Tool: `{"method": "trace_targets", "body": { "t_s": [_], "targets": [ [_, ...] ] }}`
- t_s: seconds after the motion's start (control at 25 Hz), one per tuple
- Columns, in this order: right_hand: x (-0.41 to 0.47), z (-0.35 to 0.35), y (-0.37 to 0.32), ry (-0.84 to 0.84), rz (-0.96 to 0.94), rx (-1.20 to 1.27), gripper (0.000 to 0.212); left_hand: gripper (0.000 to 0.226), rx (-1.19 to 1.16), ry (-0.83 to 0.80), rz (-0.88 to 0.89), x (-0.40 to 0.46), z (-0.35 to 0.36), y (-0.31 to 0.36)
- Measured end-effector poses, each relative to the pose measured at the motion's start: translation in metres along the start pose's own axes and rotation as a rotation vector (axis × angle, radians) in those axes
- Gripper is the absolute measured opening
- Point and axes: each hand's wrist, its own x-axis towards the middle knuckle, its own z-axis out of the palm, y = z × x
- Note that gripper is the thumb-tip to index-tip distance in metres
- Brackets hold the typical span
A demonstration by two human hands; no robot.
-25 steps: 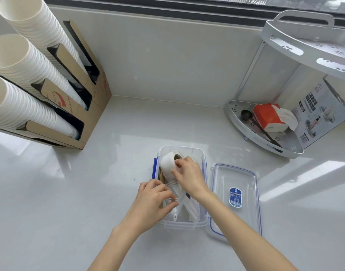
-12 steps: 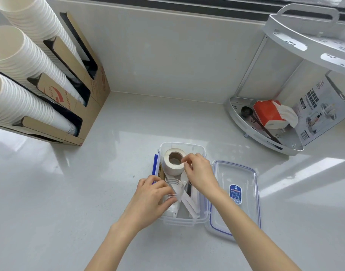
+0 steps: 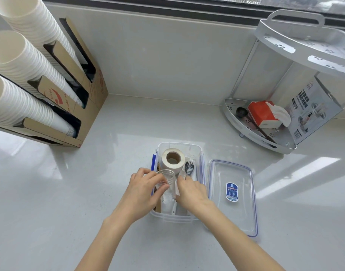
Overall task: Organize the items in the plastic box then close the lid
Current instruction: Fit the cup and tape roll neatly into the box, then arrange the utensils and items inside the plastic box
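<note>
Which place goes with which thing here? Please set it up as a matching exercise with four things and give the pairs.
Things:
1. tape roll
2. lid
3. clear cup
4. tissue pack

Places:
A. flat on the counter, right of the plastic box
B. on the corner rack's lower shelf
C. at the far end inside the box
D. held in the left hand

Pairs: 1-C, 2-A, 3-D, 4-B
</note>
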Motion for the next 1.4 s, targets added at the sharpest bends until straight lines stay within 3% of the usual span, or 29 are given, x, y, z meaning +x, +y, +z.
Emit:
{"method": "trace_targets", "body": {
  "t_s": [0.36,0.52,0.6,0.68,0.84,1.08,1.24,1.4],
  "targets": [
    [-0.012,-0.024,0.018,-0.023,-0.008,0.248,0.022,0.052,-0.012,-0.092,-0.061,0.007,-0.005,0.004],
    [-0.026,-0.044,0.037,-0.023,-0.019,0.364,0.017,0.017,0.016,-0.157,-0.093,0.012,-0.003,0.009],
    [-0.031,-0.05,0.048,0.021,0.018,0.437,0.02,0.015,0.046,-0.176,-0.092,0.013,0.0,0.013],
    [-0.033,-0.05,0.057,0.089,0.061,0.51,0.022,0.023,0.139,-0.203,-0.078,0.016,0.005,0.014],
    [-0.038,-0.04,0.061,0.154,0.134,0.652,0.025,0.071,0.334,-0.222,0.007,0.02,0.017,0.014],
    [-0.041,-0.029,0.063,0.185,0.184,0.835,0.025,0.08,0.389,-0.332,-0.066,0.022,0.029,0.02],
    [-0.04,-0.028,0.067,0.203,0.206,0.909,0.025,0.04,0.383,-0.35,0.029,0.03,0.029,0.038],
    [-0.04,-0.026,0.071,0.226,0.232,0.967,0.026,0.035,0.486,-0.52,0.181,0.036,0.042,0.05]
  ]
}}
